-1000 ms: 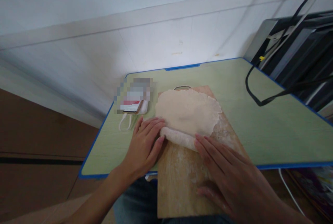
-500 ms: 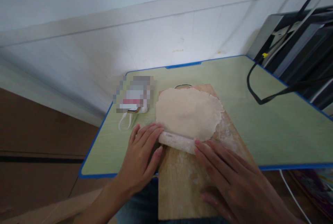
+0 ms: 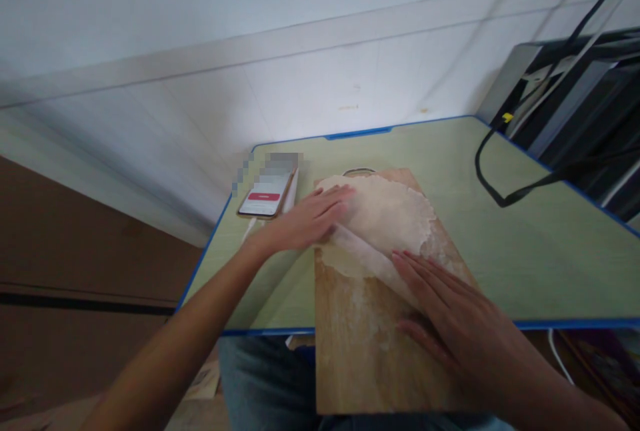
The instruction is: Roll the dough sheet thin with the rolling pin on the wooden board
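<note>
A pale rolling pin [image 3: 367,254], blurred and dusted with flour, lies slanted across a thin sheet of dough [image 3: 387,209]. My left hand [image 3: 320,214] covers its far left end, fingers reaching forward over the dough. Over the near right end is my right hand [image 3: 440,304], with long fingers on top and the thumb on the near side. Both hands are closed over the pin, which hides its ends. Under the dough lies a floured wooden cutting board [image 3: 350,357], its metal handle [image 3: 359,171] at the far edge.
The board rests on a light green table [image 3: 540,257] with a blue edge and juts past its front. A phone [image 3: 267,191] with a white cable lies left. Black cables [image 3: 500,199] hang at the right. A white wall [image 3: 320,97] stands behind.
My left hand has pushed its end of the rolling pin forward onto the dough, turning the pin to a slant. My right hand stays near the board's right side. The view has shifted slightly.
</note>
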The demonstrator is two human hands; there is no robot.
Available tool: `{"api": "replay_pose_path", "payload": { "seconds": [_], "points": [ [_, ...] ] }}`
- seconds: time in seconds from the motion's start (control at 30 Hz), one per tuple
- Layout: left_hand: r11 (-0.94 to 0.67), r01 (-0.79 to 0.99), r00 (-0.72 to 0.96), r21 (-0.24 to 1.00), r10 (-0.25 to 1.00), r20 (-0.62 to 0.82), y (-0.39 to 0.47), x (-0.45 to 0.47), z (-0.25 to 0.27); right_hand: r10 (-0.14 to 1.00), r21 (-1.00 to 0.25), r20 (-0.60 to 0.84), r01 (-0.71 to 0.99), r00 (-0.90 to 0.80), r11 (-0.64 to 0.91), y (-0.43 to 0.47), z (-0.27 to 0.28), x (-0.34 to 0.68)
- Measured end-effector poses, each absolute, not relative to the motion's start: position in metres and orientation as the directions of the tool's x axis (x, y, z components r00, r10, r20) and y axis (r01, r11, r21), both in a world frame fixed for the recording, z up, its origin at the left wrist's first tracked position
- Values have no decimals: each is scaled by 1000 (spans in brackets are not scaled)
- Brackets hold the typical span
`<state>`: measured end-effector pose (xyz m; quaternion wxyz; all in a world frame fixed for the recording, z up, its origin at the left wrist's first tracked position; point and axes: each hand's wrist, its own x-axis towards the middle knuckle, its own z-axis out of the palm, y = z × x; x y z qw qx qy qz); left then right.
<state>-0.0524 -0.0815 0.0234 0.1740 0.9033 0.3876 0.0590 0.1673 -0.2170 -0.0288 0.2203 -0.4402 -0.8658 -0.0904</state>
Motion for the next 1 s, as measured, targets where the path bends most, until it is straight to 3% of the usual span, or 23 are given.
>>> {"api": "replay_pose_path", "payload": {
  "seconds": [0.1, 0.23, 0.4, 0.6, 0.83, 1.0],
  "points": [
    [-672, 679, 718, 295, 692, -76, -56, -31, 27, 716, -7, 460, 804, -526, 595, -216, -28, 168],
    [-613, 777, 629, 141, 764, -145, -41, -11, 16, 710, 23, 473, 812, -523, 583, -217, -28, 167],
    [-586, 801, 597, 122, 798, -89, -40, -13, 4, 733, -25, 456, 816, -505, 577, -221, -30, 165],
    [-581, 812, 584, 56, 804, -113, -45, -15, 6, 747, 34, 442, 841, -496, 539, -229, -34, 159],
    [-632, 774, 626, -28, 772, -110, -53, -23, 4, 646, 171, 493, 793, -582, 584, -231, -32, 153],
    [-586, 809, 583, -40, 810, -72, -75, -43, 5, 621, 137, 509, 768, -596, 625, -238, -21, 145]
  ]
}}
